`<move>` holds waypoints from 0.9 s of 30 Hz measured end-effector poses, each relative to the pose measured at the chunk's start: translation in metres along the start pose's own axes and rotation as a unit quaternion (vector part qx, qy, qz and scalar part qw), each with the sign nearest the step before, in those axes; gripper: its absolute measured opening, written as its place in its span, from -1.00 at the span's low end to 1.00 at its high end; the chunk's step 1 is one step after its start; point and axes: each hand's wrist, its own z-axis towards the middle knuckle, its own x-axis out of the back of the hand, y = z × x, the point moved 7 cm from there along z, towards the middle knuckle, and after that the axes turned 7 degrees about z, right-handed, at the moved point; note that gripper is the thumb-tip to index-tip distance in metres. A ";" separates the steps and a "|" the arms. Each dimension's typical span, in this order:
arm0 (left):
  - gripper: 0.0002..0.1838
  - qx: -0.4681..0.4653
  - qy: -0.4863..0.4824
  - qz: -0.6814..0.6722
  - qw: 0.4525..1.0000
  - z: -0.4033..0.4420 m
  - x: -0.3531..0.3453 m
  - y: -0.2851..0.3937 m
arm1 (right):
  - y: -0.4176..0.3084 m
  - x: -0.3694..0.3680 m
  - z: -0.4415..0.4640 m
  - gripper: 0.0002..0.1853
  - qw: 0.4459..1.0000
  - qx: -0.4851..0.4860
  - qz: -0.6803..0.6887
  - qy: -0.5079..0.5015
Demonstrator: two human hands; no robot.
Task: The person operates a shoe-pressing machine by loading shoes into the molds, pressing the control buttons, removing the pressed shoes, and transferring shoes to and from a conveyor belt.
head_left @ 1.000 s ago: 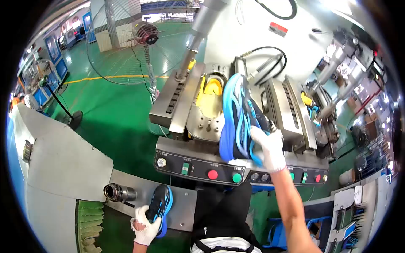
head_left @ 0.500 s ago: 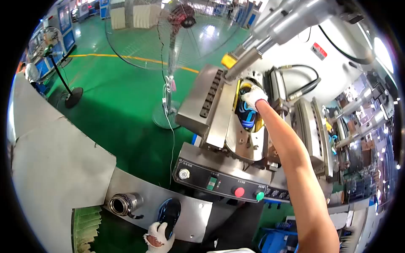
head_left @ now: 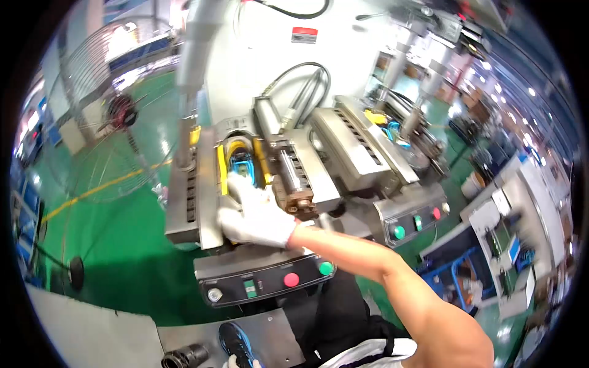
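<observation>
My right hand, in a white glove and blurred, is over the near end of the left press station. Its fingers are too smeared to read, and whether they touch anything is unclear. Just beyond it, a black and blue shoe sits in the station between yellow pads. At the bottom edge my left hand shows only its gloved fingertips, closed around the near end of another black and blue shoe. That shoe lies on a metal shelf.
A control panel with red and green buttons runs below the press. A second press station stands to the right. A dark metal cylinder lies beside the lower shoe. A large fan stands at the left.
My right hand has drawn back from the top of the shoe in the press towards the station's near end. My left hand remains at the lower shoe. The camera view has swung right.
</observation>
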 end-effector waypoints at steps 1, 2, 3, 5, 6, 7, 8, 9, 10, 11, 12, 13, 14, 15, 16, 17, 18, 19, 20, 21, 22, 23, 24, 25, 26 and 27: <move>-0.29 0.018 0.001 -0.026 1.000 -0.003 -0.003 0.001 | -0.023 0.010 -0.045 -0.06 0.995 0.090 -0.035 -0.036; -0.29 -0.001 -0.004 -0.020 1.000 -0.003 0.001 0.002 | -0.016 0.005 -0.091 -0.08 0.987 0.112 0.106 -0.046; -0.26 -0.023 -0.020 -0.037 0.999 -0.007 0.002 0.005 | -0.014 0.012 -0.133 -0.07 0.983 0.177 0.043 -0.015; -0.20 -0.191 0.006 -0.025 0.981 -0.009 -0.011 -0.010 | 0.024 0.016 -0.190 -0.09 0.992 0.121 0.013 0.022; -0.26 -0.256 -0.040 -0.014 0.966 0.000 -0.012 -0.012 | 0.050 0.017 -0.211 -0.08 0.994 0.093 -0.050 0.040; -0.31 -0.320 -0.047 -0.013 0.946 0.009 -0.014 -0.016 | 0.087 0.004 -0.222 -0.08 0.990 0.016 -0.136 -0.025; -0.35 -0.384 -0.055 -0.009 0.922 0.018 -0.014 -0.015 | 0.128 -0.009 -0.236 -0.08 0.970 -0.064 -0.215 -0.089; -0.48 -0.396 -0.145 0.034 0.906 0.034 -0.022 -0.014 | 0.154 -0.018 -0.247 -0.13 0.966 0.010 -0.250 -0.072; -0.58 -0.378 -0.184 0.055 0.906 0.034 0.001 0.020 | 0.165 -0.024 -0.255 -0.17 0.953 0.086 -0.285 -0.053; -0.65 -0.467 -0.103 0.112 0.871 0.035 0.000 0.020 | 0.157 -0.022 -0.254 -0.13 0.965 0.039 -0.253 -0.062; -0.71 -0.548 -0.025 0.165 0.820 0.030 -0.008 0.022 | 0.151 -0.014 -0.256 -0.07 0.977 0.024 -0.203 -0.054; -0.77 -0.437 -0.052 0.047 0.897 0.042 -0.003 0.035 | 0.136 -0.003 -0.259 -0.03 0.983 -0.001 -0.170 -0.067; -0.82 -0.423 -0.052 0.065 0.902 0.039 0.002 0.050 | 0.124 0.009 -0.263 0.01 0.987 -0.026 -0.137 -0.080; -0.83 -0.394 -0.055 0.097 0.912 0.033 0.010 0.071 | 0.119 0.013 -0.278 0.11 0.997 -0.020 -0.047 -0.064; -0.85 -0.363 -0.059 0.128 0.921 0.027 0.015 0.090 | 0.113 0.016 -0.297 0.13 0.997 0.007 0.007 -0.071; -0.88 -0.388 -0.038 0.015 0.921 0.017 0.028 0.114 | 0.108 0.017 -0.320 0.18 0.990 -0.040 0.048 -0.127; -0.89 -0.385 -0.049 -0.039 0.921 0.002 0.040 0.142 | 0.094 0.030 -0.343 0.21 0.970 -0.105 0.109 -0.191; -0.89 -0.394 -0.052 -0.088 0.913 -0.014 0.050 0.171 | 0.094 0.026 -0.369 0.23 0.964 -0.090 0.145 -0.202; -0.89 -0.404 -0.053 -0.137 0.903 -0.029 0.056 0.199 | 0.079 0.044 -0.389 0.25 0.950 -0.128 0.159 -0.238; -0.85 -0.429 -0.063 -0.153 0.888 -0.043 0.055 0.225 | 0.077 0.051 -0.410 0.26 0.951 -0.119 0.176 -0.225; -0.81 -0.455 -0.074 -0.169 0.871 -0.057 0.050 0.250 | 0.072 0.054 -0.430 0.27 0.952 -0.111 0.193 -0.209; -0.80 -0.465 -0.085 -0.203 0.857 -0.067 0.029 0.271 | 0.071 0.060 -0.446 0.29 0.959 -0.111 0.194 -0.174; -0.77 -0.475 -0.097 -0.237 0.842 -0.081 0.012 0.294 | 0.070 0.064 -0.461 0.30 0.965 -0.111 0.195 -0.138; -0.85 -0.512 -0.105 -0.242 0.817 -0.110 0.017 0.331 | 0.079 0.073 -0.473 0.32 0.973 -0.087 0.213 -0.029; -0.90 -0.548 -0.114 -0.248 0.790 -0.140 0.022 0.371 | 0.088 0.081 -0.489 0.34 0.970 -0.057 0.221 0.079; -0.90 -0.582 -0.143 -0.255 0.759 -0.167 0.019 0.399 | 0.097 0.093 -0.505 0.33 0.960 -0.076 0.229 0.139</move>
